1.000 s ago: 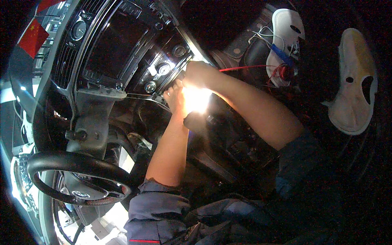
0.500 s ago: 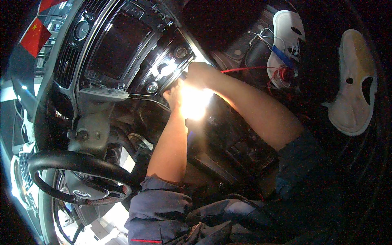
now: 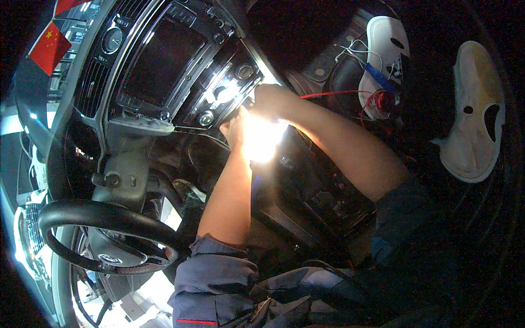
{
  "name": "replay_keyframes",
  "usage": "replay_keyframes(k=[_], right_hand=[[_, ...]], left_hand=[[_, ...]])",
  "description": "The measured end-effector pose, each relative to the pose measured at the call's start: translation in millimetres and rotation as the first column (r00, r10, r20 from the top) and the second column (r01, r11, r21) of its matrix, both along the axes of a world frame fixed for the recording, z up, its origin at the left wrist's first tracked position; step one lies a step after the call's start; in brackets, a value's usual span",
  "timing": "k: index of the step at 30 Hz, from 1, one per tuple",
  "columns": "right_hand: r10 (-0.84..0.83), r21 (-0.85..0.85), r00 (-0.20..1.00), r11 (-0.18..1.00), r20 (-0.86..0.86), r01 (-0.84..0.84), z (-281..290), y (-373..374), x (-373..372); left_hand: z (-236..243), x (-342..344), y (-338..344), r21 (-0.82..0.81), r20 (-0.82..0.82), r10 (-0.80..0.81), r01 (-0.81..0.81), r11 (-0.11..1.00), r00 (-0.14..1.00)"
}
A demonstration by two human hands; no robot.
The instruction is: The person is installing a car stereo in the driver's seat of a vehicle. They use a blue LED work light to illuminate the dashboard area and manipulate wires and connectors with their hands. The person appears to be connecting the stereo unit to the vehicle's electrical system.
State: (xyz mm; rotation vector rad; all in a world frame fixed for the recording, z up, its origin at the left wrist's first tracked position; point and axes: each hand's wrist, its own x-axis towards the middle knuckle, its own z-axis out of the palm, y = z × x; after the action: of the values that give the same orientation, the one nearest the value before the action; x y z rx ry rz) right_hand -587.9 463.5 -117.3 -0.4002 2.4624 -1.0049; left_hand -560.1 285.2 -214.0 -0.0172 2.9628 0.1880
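Observation:
Both of my hands are at the lower edge of the climate control panel [image 3: 228, 93] in a car's centre console. My left hand [image 3: 235, 131] has its thumb and fingers bent against the panel's left lower edge. Beside it, my right hand [image 3: 272, 101] is curled with the knuckles up at the right end of that edge. A very bright lamp glare [image 3: 262, 139] between the wrists washes out part of both hands. What the fingers hold is hidden. Above the panel is a dark display screen [image 3: 164, 57] with its surrounding frame exposed.
At left are the steering wheel [image 3: 109, 216] and a small red flag [image 3: 50, 48]. To the right lie a white shoe-shaped piece [image 3: 383, 41], a blue-handled tool [image 3: 380, 77], red wire [image 3: 339, 94] and a pale trim piece [image 3: 473, 136]. The dark console [image 3: 311, 191] lies below my forearms.
The view has shifted very slightly. My hands stay at the panel's lower edge with almost no visible movement.

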Motion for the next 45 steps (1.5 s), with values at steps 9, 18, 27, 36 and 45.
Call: replay_keyframes(k=[9,18,27,36,45], right_hand=[[0.032,0.05,0.999,0.998,-0.033,-0.03,9.2,4.9,0.5],[0.003,0.129,0.999,0.992,-0.042,0.003,4.3,6.3,1.0],[0.045,0.15,0.991,0.988,-0.127,-0.026,-3.1,14.5,6.1],[0.019,0.098,0.982,0.995,-0.187,0.0,-18.5,13.8,3.3],[0.067,0.139,0.99,0.989,-0.124,-0.05,-11.7,16.8,6.1]], left_hand=[[13.9,12.1,9.0,-0.017,-0.022,-0.001,0.0,1.0,1.0],[48.2,12.6,21.2,-0.205,0.207,-0.093,0.136,0.969,0.974],[27.9,34.4,-4.6,-0.443,-0.006,-0.257,0.228,0.867,0.966],[3.2,20.4,-21.4,-0.169,0.043,-0.203,0.207,0.964,0.978],[-4.4,6.7,-26.1,-0.157,0.015,-0.268,0.267,0.951,0.963]])
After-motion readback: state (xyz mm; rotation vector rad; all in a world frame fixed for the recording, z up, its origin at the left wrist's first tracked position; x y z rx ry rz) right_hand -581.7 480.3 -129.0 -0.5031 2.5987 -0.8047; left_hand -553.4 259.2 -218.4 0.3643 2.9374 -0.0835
